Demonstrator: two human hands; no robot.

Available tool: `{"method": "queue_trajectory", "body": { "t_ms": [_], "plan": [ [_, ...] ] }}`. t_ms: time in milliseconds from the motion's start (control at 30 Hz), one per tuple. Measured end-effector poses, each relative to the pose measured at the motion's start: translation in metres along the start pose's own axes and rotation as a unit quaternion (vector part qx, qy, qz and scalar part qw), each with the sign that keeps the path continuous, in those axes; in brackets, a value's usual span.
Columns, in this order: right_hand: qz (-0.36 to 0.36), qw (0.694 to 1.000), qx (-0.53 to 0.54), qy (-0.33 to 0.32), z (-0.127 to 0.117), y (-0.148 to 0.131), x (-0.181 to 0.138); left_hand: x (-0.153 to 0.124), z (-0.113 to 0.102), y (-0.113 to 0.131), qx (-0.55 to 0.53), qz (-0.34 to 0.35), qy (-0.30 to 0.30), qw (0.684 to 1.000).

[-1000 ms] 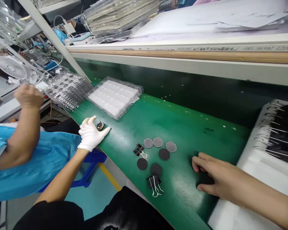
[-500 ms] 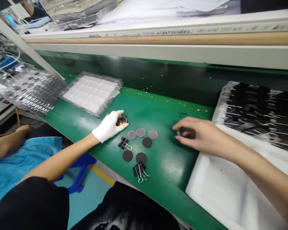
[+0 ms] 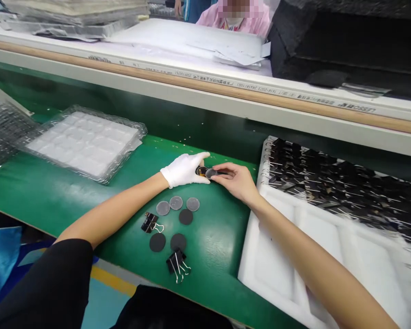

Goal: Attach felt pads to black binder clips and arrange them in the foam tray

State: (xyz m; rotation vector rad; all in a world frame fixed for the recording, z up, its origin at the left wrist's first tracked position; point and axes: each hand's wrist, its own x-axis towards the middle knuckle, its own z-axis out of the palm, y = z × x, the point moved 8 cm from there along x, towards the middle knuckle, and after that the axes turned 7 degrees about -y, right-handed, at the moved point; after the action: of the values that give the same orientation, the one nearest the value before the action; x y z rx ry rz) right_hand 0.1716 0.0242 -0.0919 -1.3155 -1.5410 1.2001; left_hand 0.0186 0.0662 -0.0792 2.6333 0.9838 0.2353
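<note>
My left hand (image 3: pixel 184 170), in a white glove, is closed round a small round part with a gold rim (image 3: pixel 202 171) on the green bench (image 3: pixel 71 196). My bare right hand (image 3: pixel 235 179) meets it from the right and pinches a small dark grey disc (image 3: pixel 212 172) against that part. Just in front of both hands lie several loose discs (image 3: pixel 176 203), some grey and some black, with two black binder clips (image 3: pixel 150 222) among them.
A clear blister tray with white cells (image 3: pixel 85 141) lies at the left, another stack of clear trays (image 3: pixel 0 132) beyond it. A white foam tray (image 3: pixel 294 256) holding black wired parts (image 3: pixel 342 183) fills the right. A raised shelf (image 3: pixel 226 87) runs across the back; a person sits behind it.
My left hand carried the round part rightward across the bench. My right hand picked up a disc and came left to meet it. The view swung right, so the neighbour in blue is mostly gone.
</note>
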Motion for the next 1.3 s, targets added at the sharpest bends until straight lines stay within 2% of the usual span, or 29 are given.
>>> {"method": "queue_trajectory", "body": {
  "t_ms": [133,333,600,733,767,833,900,967,1033,1133,1233,1300],
  "plan": [
    [-0.004,0.988,-0.151,-0.01,0.004,-0.001,0.003,-0.005,0.001,0.003,-0.018,0.02,-0.021,0.999],
    [-0.063,0.972,-0.225,-0.001,0.009,-0.014,0.005,-0.006,0.001,0.009,-0.035,0.033,-0.045,0.998],
    [-0.116,0.937,-0.32,-0.078,0.017,-0.022,-0.008,-0.006,0.002,0.007,-0.02,0.022,-0.043,0.999],
    [-0.181,0.915,-0.352,-0.076,0.027,-0.051,-0.027,-0.006,0.003,0.01,0.003,0.034,-0.048,0.998],
    [-0.203,0.909,-0.347,-0.106,0.037,-0.063,-0.036,-0.007,0.003,0.011,0.008,0.037,-0.05,0.998],
    [-0.243,0.889,-0.321,-0.218,0.065,-0.085,-0.063,-0.008,0.003,0.012,0.015,0.045,-0.05,0.998],
    [-0.283,0.842,-0.304,-0.344,0.098,-0.103,-0.098,-0.009,0.001,0.013,0.012,0.044,-0.04,0.998],
    [-0.329,0.786,-0.316,-0.417,0.124,-0.111,-0.131,-0.009,-0.002,0.011,0.001,0.031,-0.031,0.999],
    [-0.371,0.743,-0.351,-0.434,0.143,-0.107,-0.151,-0.009,-0.003,0.008,-0.014,0.009,-0.025,1.0],
    [-0.413,0.709,-0.398,-0.41,0.158,-0.092,-0.159,-0.01,-0.004,0.006,-0.037,-0.009,-0.016,0.999],
    [-0.433,0.713,-0.382,-0.398,0.155,-0.089,-0.153,-0.01,-0.006,0.006,-0.058,-0.004,-0.002,0.998],
    [-0.421,0.74,-0.345,-0.396,0.14,-0.098,-0.143,-0.01,-0.006,0.007,-0.06,0.001,0.001,0.998]
  ]
}}
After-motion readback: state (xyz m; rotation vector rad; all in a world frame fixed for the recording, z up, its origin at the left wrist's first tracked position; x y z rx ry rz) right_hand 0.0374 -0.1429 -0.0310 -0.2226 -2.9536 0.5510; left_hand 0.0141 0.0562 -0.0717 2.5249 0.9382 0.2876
